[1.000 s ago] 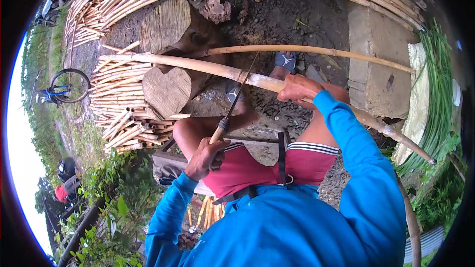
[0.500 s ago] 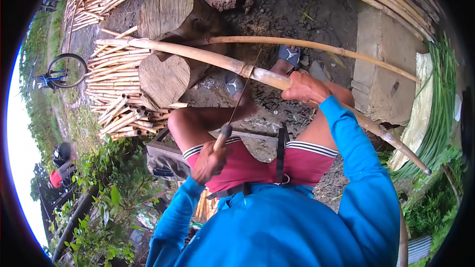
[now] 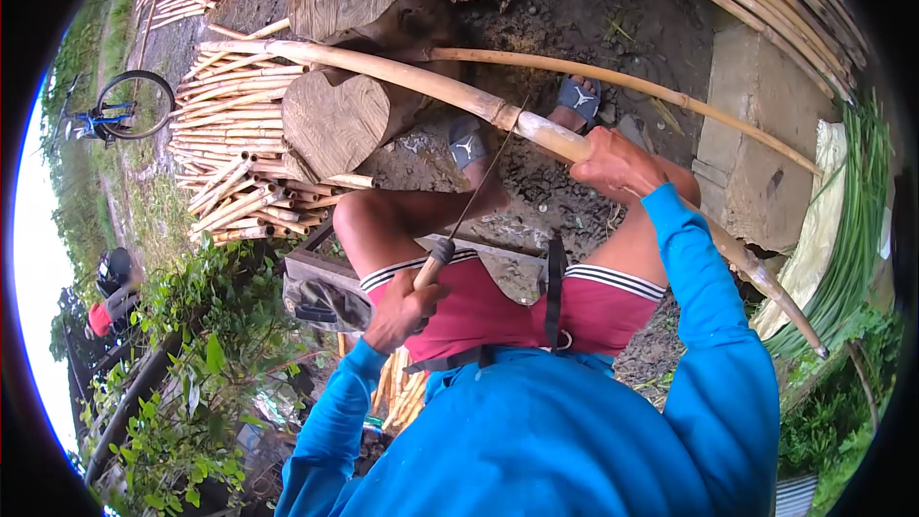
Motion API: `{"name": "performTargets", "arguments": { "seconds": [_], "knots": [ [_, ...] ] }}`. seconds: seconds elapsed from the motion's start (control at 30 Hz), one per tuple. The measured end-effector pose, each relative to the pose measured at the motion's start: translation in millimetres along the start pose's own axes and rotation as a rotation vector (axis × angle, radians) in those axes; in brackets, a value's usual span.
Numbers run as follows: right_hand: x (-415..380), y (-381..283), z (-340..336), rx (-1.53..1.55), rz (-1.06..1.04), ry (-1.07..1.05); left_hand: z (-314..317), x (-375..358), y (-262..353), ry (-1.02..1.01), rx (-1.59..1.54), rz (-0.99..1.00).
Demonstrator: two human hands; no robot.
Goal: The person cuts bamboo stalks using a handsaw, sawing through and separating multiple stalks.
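Near the lap, the left hand is wrapping a narrow grip round the pale, dark-collared handle of a long-bladed tool. Its thin, dark blade is slanting away and crossing the bamboo pole just left of the right hand, beside a brown, ridged node; whether metal is touching bamboo is hard to tell. Farther forward, the right hand is closing its grip round that pole, so it is being the nearer hand to the crossing. The pole's long axis is running from far left to near right, smooth and tan, with a whitish band beside the right grip. Beyond, a slimmer pole is curving toward a rough concrete block. A heart-shaped log end is showing cracked, pale grain, and a pile of short bamboo pieces is lying past it. Farthest off, a blue bicycle is standing by grass.
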State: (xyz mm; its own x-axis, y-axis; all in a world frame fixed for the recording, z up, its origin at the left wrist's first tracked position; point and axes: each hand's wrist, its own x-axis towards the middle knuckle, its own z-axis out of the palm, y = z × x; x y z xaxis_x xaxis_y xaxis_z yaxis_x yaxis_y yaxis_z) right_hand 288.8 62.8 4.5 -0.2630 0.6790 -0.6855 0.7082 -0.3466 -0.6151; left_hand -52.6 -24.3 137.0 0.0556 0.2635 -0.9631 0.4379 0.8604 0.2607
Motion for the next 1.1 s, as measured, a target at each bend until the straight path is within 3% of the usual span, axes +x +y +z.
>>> {"name": "performTargets", "arguments": {
  "seconds": [0.13, 0.17, 0.2, 0.23, 0.3, 0.37, 0.43, 0.47, 0.53, 0.6, 0.63, 0.7, 0.8, 0.9, 1.0, 1.07, 1.1],
  "knots": [
    [2.9, 11.2, 12.0, -0.049, -0.095, 0.112, 37.9, 111.1, 68.5, -0.002, 0.216, 0.438],
    [-3.1, 1.1, 5.0, -0.060, -0.088, 0.122, 45.8, 117.5, 88.1, -0.040, 0.069, 0.218],
    [-8.9, -8.5, 0.2, -0.061, 0.004, 0.056, 46.2, 119.7, 82.8, -0.052, 0.068, 0.221],
    [-11.2, -15.8, -1.4, -0.046, 0.092, -0.007, 36.8, 121.2, 64.9, -0.009, 0.199, 0.424],
    [-7.5, -6.5, 5.8, -0.103, 0.075, 0.030, 19.6, 104.2, 2.3, 0.083, 0.277, 0.627],
    [-12.2, -14.9, 9.6, -0.127, 0.005, 0.097, 9.5, 80.0, -16.9, 0.123, 0.271, 0.625],
    [-9.2, -12.3, 12.2, -0.137, 0.016, 0.093, 17.3, 48.4, 0.7, 0.041, 0.051, 0.173],
    [-8.2, -11.2, 12.0, -0.145, 0.022, 0.109, 17.8, 67.3, -5.8, 0.039, 0.042, 0.172],
    [-7.3, -12.9, 5.6, -0.142, 0.044, 0.064, 18.1, 114.1, -4.9, 0.077, 0.203, 0.313],
    [-4.1, -12.7, -0.7, -0.135, 0.071, 0.020, 20.1, 114.3, -8.4, 0.116, 0.278, 0.340],
    [-4.7, -11.9, 0.7, -0.081, 0.087, -0.018, 21.8, 110.3, -16.9, 0.087, 0.261, 0.447],
    [-3.5, -11.2, -0.1, -0.040, 0.094, -0.052, 26.8, 78.4, -4.6, 0.080, 0.171, 0.313],
    [-2.9, -7.7, -0.3, -0.070, 0.046, -0.064, 1.3, 38.3, -44.8, 0.067, 0.148, 0.221],
    [-1.8, -2.1, 2.5, -0.085, 0.018, -0.031, 4.5, 58.5, -40.2, 0.083, 0.242, 0.336],
    [-0.9, 3.6, 2.5, -0.016, -0.158, -0.044, 33.5, 133.7, 7.0, 0.162, 0.289, 0.329],
    [-8.2, -6.1, -8.1, 0.131, -0.073, -0.076, 31.9, 129.5, -2.4, 0.128, 0.276, 0.424],
    [-12.8, -12.4, -10.9, 0.107, -0.057, -0.099, 29.7, 120.5, -18.4, 0.191, 0.505, 0.718]
  ]
}}
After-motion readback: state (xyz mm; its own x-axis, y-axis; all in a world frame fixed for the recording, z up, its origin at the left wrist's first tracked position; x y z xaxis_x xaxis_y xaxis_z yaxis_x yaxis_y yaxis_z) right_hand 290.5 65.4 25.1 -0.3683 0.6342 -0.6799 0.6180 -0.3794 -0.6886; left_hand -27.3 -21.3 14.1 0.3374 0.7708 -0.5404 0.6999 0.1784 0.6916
